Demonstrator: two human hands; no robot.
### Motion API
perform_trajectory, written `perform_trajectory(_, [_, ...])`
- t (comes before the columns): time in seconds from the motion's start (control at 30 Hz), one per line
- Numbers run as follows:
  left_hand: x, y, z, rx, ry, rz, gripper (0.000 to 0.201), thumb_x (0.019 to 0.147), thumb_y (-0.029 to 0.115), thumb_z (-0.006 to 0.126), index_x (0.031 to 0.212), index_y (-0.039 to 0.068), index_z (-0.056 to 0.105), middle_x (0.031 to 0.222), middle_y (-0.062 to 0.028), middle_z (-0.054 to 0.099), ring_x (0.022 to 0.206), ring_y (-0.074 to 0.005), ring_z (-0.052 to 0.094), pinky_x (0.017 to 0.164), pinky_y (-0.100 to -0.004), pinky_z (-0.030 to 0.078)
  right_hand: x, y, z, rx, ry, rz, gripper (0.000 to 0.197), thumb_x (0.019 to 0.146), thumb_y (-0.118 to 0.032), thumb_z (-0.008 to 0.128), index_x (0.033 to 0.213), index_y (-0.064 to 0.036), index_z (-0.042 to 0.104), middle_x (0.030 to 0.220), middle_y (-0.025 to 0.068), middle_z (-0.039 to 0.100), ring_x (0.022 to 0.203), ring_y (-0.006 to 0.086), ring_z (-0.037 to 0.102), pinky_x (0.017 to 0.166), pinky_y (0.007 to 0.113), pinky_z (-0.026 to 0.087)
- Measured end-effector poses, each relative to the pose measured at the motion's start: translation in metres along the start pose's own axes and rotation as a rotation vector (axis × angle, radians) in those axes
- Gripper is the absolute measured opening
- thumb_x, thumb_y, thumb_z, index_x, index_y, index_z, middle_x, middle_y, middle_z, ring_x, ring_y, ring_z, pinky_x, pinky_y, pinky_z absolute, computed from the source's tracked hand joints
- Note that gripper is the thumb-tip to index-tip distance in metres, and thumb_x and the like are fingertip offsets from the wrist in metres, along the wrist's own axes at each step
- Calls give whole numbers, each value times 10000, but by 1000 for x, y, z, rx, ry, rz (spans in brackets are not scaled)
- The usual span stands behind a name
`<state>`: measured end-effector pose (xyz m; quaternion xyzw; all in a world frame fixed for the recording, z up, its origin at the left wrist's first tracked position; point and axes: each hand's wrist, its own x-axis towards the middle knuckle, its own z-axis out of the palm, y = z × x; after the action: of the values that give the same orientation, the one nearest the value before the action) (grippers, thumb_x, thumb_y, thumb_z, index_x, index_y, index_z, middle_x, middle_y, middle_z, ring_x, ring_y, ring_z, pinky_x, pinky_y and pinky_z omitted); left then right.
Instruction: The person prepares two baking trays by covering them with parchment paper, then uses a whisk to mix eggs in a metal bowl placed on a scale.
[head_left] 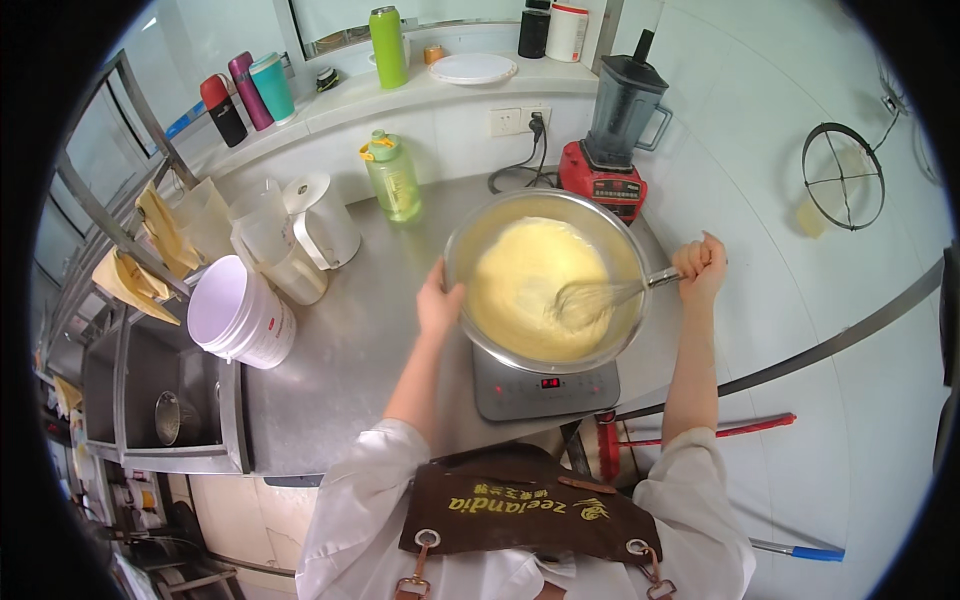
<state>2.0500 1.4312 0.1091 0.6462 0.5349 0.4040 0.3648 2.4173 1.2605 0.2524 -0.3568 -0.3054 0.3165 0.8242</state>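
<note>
A wide steel mixing bowl (462, 232) holds a pale yellow creamy mixture (520, 262). It rests on a dark induction cooker (500, 395) whose red display is lit. My left hand (438, 302) grips the bowl's left rim, thumb on the near side and fingers partly hidden. My right hand (703, 266) is wrapped round the handle of a balloon whisk (598, 298), which leans in over the bowl's right rim. The whisk's wires dip into the mixture and look slightly blurred.
Behind the bowl stands a red-based blender (622, 130), with a green bottle (393, 178) farther left. A white bucket (245, 315) and several pitchers (322, 222) are beside the sink (160, 375). Bottles and a white plate (473, 68) line the ledge.
</note>
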Motion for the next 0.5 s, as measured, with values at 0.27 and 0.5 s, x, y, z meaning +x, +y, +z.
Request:
perform_trajectory(0.27, [2,4,-1,-52,3,40,677,711,179,644,1346,13,480,756,-157,667,566,-186,609,586,-329,503,-36,85,16,111,49,-112,428,898,-199,461,527,-159,251,437,-13,236,406,129,227,466,305,256])
perform_trajectory(0.5, [-10,31,-5,-86,-69,-86,676,736,142,624,1383,41,456,735,-94,653,610,-140,594,612,-292,498,-29,17,-21,141,219,-69,427,886,-195,471,523,-158,249,434,-15,225,402,119,219,477,313,264])
